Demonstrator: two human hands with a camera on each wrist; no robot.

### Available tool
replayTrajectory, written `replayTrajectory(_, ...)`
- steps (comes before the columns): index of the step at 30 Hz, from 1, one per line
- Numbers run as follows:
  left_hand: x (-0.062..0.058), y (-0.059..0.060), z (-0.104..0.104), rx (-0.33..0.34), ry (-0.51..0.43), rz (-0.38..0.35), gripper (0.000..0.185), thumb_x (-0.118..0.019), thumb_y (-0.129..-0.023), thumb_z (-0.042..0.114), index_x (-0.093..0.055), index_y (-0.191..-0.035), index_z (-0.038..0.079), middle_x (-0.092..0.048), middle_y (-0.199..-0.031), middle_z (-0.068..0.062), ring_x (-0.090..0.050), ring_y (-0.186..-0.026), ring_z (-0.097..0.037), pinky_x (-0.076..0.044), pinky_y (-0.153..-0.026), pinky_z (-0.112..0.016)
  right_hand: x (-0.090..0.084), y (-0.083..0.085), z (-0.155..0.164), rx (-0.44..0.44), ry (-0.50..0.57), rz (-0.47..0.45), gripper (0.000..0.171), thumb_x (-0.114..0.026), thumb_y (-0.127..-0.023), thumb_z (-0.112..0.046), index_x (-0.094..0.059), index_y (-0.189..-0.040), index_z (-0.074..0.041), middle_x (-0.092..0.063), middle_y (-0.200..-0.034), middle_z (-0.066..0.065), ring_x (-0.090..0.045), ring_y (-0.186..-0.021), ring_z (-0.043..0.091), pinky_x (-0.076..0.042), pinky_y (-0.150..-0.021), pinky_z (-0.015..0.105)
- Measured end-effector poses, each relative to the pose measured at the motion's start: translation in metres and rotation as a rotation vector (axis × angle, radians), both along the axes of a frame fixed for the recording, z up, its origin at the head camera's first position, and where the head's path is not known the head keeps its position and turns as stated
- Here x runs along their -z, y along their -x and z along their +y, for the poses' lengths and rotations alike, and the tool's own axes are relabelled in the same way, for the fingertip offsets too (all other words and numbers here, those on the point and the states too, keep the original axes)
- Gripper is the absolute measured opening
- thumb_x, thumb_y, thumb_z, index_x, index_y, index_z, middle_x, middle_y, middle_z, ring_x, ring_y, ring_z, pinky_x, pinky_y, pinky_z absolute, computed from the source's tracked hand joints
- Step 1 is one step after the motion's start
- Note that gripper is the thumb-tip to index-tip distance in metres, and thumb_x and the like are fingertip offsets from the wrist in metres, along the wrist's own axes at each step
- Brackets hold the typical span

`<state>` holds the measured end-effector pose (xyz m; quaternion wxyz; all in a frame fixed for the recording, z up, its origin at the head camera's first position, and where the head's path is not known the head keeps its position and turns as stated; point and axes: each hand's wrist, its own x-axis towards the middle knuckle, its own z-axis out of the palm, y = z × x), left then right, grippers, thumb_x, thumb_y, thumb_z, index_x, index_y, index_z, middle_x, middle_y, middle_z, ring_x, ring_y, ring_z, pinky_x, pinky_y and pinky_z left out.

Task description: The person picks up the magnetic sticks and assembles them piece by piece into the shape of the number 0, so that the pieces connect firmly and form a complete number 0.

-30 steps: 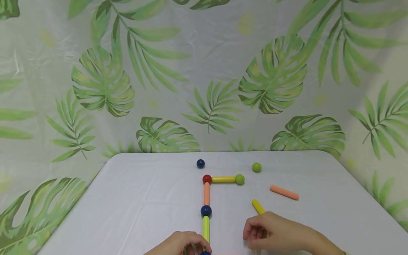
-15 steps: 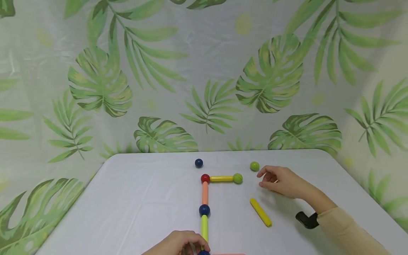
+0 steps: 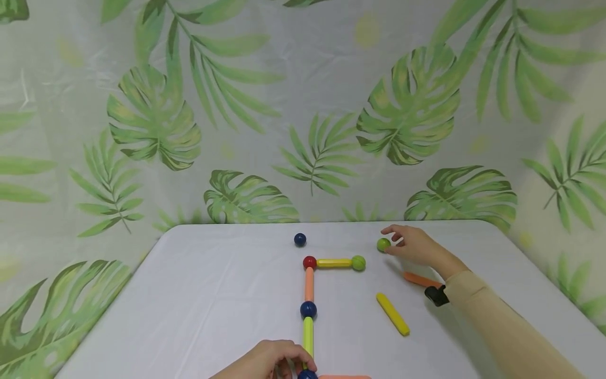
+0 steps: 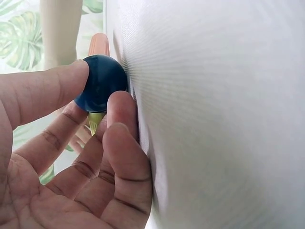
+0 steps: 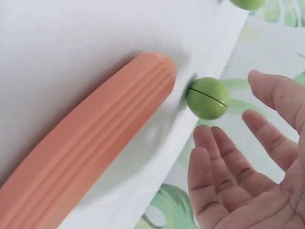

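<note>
At the near table edge my left hand [image 3: 274, 359] pinches a dark blue ball [image 4: 101, 83] between thumb and fingers. A lime stick [image 3: 308, 334] runs from this ball to a second blue ball [image 3: 308, 309]. Beyond that, a salmon stick [image 3: 309, 284] leads to a red ball [image 3: 310, 262], and a yellow stick [image 3: 334, 262] joins it to a green ball [image 3: 358, 263]. Another salmon stick [image 3: 345, 377] meets the held ball from the right. My right hand [image 3: 416, 246], fingers spread, is right beside a loose green ball [image 5: 208, 98] at the back right.
Under the right forearm lies a loose salmon stick [image 5: 95, 143], partly covered by the wrist camera [image 3: 436, 296]. A loose yellow stick [image 3: 393, 314] rests right of the chain. One more blue ball [image 3: 300, 240] sits near the table's back edge, before a leaf-print cloth [image 3: 322, 79].
My right hand has moved from the front right, past the yellow stick and over the salmon stick, to the loose green ball at the back. The left hand stays at its blue ball.
</note>
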<state>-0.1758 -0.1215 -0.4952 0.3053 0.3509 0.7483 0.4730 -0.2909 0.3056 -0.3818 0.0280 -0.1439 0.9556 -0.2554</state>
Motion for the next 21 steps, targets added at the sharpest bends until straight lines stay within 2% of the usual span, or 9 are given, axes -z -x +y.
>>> replayTrajectory(6, 0.001, 0.001, -0.001, 0.034, -0.024, 0.04, 0.03, -0.083, -0.095, 0.026, -0.075, -0.123, 0.031, -0.069, -0.102, 0.017, -0.064, -0.08, 0.005, -0.058, -0.073, -0.019, 0.002, 0.012, -0.003, -0.012, -0.041, -0.013, 0.047, -0.075, -0.101, -0.017, -0.061, -0.143, -0.001, -0.069, -0.124, 0.028, -0.073, -0.11, 0.043, -0.061, -0.091, 0.053)
replayTrajectory(11, 0.002, 0.002, -0.002, 0.038, -0.031, 0.06, 0.031, -0.082, -0.095, 0.024, -0.075, -0.124, 0.031, -0.069, -0.103, 0.017, -0.064, -0.08, 0.005, -0.059, -0.073, -0.02, 0.005, 0.016, -0.003, -0.005, -0.068, -0.011, 0.043, -0.076, -0.099, -0.012, -0.064, -0.139, -0.001, -0.07, -0.118, 0.025, -0.073, -0.105, 0.039, -0.061, -0.085, 0.048)
replayTrajectory(21, 0.004, 0.002, -0.002, 0.039, -0.031, 0.042, 0.031, -0.082, -0.095, 0.026, -0.075, -0.124, 0.03, -0.069, -0.103, 0.017, -0.064, -0.081, 0.005, -0.059, -0.073, -0.02, 0.011, 0.018, -0.007, 0.024, -0.084, -0.052, 0.033, -0.076, -0.099, -0.01, -0.066, -0.13, -0.003, -0.071, -0.107, 0.019, -0.066, -0.09, 0.028, -0.056, -0.077, 0.039)
